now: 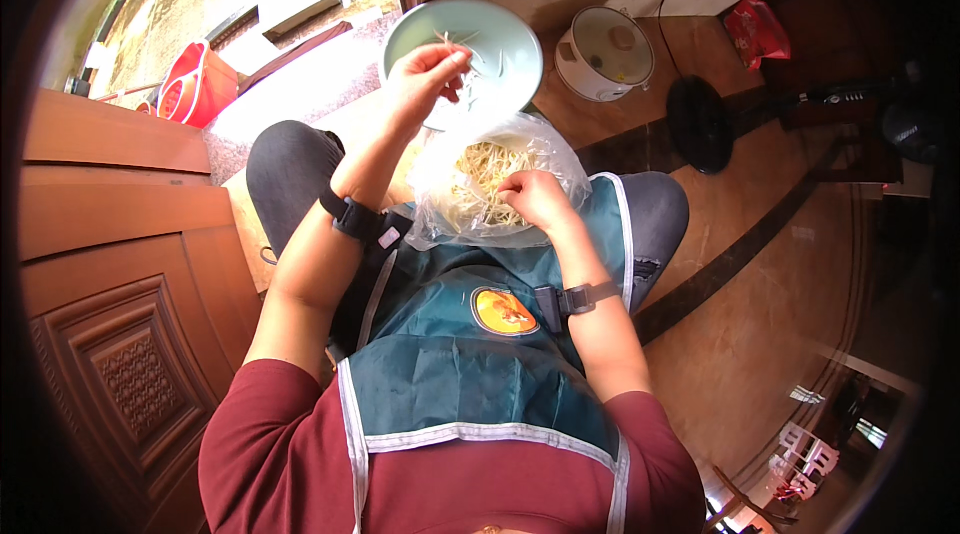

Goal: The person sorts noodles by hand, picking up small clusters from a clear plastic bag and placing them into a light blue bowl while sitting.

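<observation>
Over the pale blue-green basin (517,46), my left hand (433,72) pinches thin strands that look like bean sprouts. A few pale strands lie inside the basin, partly washed out by glare. In my lap sits a clear plastic bag (566,151), its mouth spread wide around a heap of bean sprouts (491,166). My right hand (536,198) is at the right side of that heap, thumb and fingertips drawn together against the sprouts. Whether it holds one is hidden by the fingers.
A white electric pot (592,72) with a glass lid stands right of the basin. Further right is a round black stand base (700,125) near a cable. Red buckets (199,87) stand outside the doorway at left, beside a carved wooden door (142,376). A red bag (757,31) lies against the wall.
</observation>
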Available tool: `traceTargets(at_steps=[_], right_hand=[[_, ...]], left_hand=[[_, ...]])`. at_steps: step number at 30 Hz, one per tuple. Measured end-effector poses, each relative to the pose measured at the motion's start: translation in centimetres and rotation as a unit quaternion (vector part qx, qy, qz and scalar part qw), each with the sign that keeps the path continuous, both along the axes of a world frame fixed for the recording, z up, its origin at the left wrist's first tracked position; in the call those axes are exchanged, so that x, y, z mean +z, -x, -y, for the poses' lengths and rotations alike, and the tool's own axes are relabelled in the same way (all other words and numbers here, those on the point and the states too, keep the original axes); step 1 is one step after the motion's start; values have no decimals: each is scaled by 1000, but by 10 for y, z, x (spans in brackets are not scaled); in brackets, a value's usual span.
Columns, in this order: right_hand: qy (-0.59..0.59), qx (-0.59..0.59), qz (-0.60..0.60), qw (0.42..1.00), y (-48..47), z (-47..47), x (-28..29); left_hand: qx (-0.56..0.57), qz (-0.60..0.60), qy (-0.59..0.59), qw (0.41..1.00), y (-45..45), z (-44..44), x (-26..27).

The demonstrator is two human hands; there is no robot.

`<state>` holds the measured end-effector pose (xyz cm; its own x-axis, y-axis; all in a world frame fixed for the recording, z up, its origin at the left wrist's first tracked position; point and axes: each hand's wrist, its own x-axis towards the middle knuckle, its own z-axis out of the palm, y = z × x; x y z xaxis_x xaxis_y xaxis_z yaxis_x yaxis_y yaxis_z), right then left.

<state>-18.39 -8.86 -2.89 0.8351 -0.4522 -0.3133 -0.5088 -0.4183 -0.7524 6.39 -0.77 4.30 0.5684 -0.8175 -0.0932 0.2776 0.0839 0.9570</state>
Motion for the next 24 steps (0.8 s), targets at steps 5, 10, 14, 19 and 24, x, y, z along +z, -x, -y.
traceTargets(at_steps=[5, 10, 14, 19, 24], right_hand=[[94, -21, 5, 995, -15, -3, 4], [205, -109, -66, 971, -18, 12, -20], [152, -60, -54, 985, -27, 7, -11], [-74, -118, 63, 988, -17, 9, 14], [-432, -189, 119, 874, -13, 14, 21]], left_hand=[[106, 423, -204, 877, -18, 8, -51], [-40, 281, -130, 950, 17, 11, -7], [-366, 145, -187, 900, 36, -16, 4], [-320, 334, -267, 845, 61, -23, -8], [-328, 268, -289, 858, 69, -16, -13]])
